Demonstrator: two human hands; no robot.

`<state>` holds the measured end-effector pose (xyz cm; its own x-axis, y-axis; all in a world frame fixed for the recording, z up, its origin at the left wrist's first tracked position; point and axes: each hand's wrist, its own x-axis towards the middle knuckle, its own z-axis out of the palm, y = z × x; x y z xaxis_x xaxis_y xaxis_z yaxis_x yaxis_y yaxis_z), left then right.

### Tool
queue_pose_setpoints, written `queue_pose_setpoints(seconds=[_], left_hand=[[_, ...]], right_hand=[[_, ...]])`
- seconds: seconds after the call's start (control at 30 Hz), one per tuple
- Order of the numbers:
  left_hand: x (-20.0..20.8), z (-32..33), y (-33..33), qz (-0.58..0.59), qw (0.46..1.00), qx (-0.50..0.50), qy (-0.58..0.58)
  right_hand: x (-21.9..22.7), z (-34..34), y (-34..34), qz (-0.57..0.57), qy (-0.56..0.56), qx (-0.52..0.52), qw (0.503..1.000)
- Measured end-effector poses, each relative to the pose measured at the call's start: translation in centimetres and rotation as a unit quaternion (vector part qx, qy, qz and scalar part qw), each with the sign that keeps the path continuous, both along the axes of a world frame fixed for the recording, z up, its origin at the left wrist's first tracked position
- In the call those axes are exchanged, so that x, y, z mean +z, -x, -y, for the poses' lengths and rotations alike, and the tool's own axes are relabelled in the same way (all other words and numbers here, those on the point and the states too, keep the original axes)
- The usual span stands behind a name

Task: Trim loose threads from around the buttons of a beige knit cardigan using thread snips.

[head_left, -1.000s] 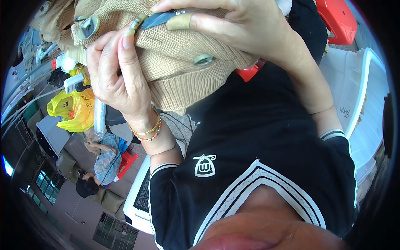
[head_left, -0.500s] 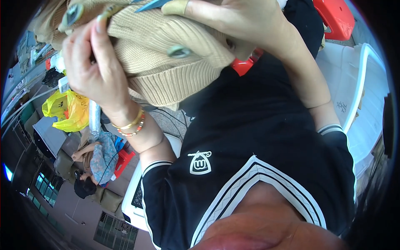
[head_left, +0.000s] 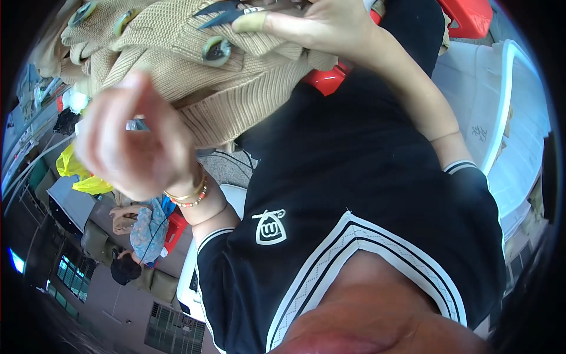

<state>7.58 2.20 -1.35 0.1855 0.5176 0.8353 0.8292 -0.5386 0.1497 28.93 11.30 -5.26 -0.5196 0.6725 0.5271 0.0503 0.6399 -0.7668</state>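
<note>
A tan ribbed knit garment [head_left: 171, 76] lies bunched at the top of the head view. Large greenish-brown buttons show on it, one big button [head_left: 216, 51] close to the snips. My right hand [head_left: 318, 26] is closed on small blue thread snips [head_left: 221, 17], whose two blade tips are apart over the knit. A yellowish cover sits on that thumb. My left hand [head_left: 138, 135], with bracelets at its wrist, is in front of the garment's lower left edge. Motion smears its fingers, which look bent; anything between them cannot be made out.
A big translucent plastic tub [head_left: 506, 106] stands at the right, beside a red stool [head_left: 469, 17]. Part of something red [head_left: 327, 79] shows under the garment. Yellow plastic bags [head_left: 88, 184] lie at the left, and beyond them another person [head_left: 147, 233] sits bent over.
My left hand has let go of the garment and come down toward me. The garment has settled with different buttons facing up. The snips and more of their blades now show over it.
</note>
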Motion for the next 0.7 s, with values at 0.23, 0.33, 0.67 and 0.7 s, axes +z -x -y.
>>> queue_pose_setpoints(seconds=[0.23,0.33,0.67,0.7], left_hand=[[-0.5,-0.5,-0.3,-0.116,0.978,-0.027,0.169],[-1.0,-0.7,-1.6,-0.030,0.988,-0.016,0.148],[-0.2,-1.4,-1.1,-0.097,0.971,0.010,0.218],[-0.1,-1.2,-1.0,-0.093,0.967,0.024,0.236]], right_hand=[[-1.8,-1.7,-0.9,-0.080,-0.037,-0.004,0.996],[-2.1,-1.8,-0.8,-0.083,-0.047,-0.004,0.995],[-2.5,-2.2,-1.4,-0.091,-0.086,-0.022,0.992],[-2.4,-2.1,-1.3,-0.089,-0.097,-0.027,0.991]])
